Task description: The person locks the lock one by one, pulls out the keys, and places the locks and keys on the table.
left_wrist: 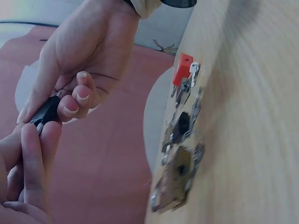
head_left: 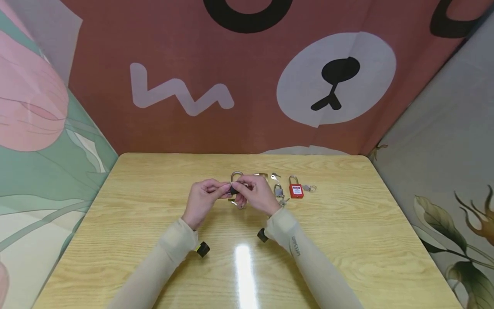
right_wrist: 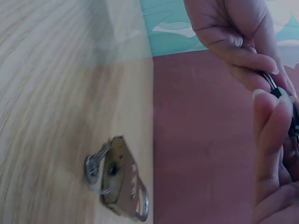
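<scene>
Both hands meet above the table around a small black object with a thin silver metal part [left_wrist: 48,111]; its exact kind is hidden by the fingers. My left hand [head_left: 202,201] pinches its silver end between thumb and fingertips. With thumb and curled fingers, my right hand [head_left: 254,192] grips the black part. Below the hands lies a brass padlock [right_wrist: 122,175], its keys on a ring [right_wrist: 95,170] beside it. Its silver shackle [head_left: 236,173] shows past the hands in the head view.
To the right of the hands lie a small grey padlock [head_left: 278,191] with keys, a red padlock [head_left: 296,191] and its keys [head_left: 309,188]. Another dark padlock [left_wrist: 181,127] sits between brass and grey ones. Printed cloth [head_left: 247,128] hangs behind the wooden table [head_left: 135,214].
</scene>
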Motion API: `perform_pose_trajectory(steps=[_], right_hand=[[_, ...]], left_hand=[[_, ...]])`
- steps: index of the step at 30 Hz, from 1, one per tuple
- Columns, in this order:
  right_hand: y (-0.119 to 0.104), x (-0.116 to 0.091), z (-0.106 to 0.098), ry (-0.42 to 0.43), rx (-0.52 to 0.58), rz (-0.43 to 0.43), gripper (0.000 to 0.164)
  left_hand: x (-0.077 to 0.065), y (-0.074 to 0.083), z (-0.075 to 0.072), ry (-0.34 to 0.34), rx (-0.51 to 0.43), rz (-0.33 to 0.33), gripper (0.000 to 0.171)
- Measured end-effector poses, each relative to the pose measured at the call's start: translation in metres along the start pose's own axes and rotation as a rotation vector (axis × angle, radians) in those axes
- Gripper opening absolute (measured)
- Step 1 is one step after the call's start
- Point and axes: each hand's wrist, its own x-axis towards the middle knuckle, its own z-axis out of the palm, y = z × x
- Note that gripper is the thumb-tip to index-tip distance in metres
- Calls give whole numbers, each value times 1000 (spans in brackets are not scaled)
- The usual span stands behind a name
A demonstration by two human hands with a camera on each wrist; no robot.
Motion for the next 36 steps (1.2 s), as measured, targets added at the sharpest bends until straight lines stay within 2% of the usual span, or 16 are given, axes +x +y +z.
perform_pose_trajectory(steps=[5,8,11,13,15,17,23,26,29,36], right_hand=[[-3,1,-4,45,-19,-15,27],[-3,1,-5,59,-8,-23,27],[-3,0,-5,62,7,-21,26],[-4,-1,-5,62,14,-18,26],[-4,-2,-5,60,16,-16,26],[-4,-3,-5,59,18,-14,26],[-2,-5,-4,55,32,-3,26],[-2,-5,-3,58,23,-7,24],[-1,-5,-3,66,6,-22,23],[1,-3,-6,53,-3,-38,22]], left_hand=[[1,8,1,-9,57,25,23],[-1,8,-1,-58,76,11,31],[-3,5,-2,-130,157,-6,37],[-5,3,-1,-147,239,-4,42],[-6,3,1,-144,316,13,46],[-7,3,4,-131,345,18,46],[-6,0,12,-133,293,-30,42],[-7,-2,13,-130,304,-40,41],[-6,-2,14,-126,340,-22,39],[-5,0,14,-127,498,17,42]])
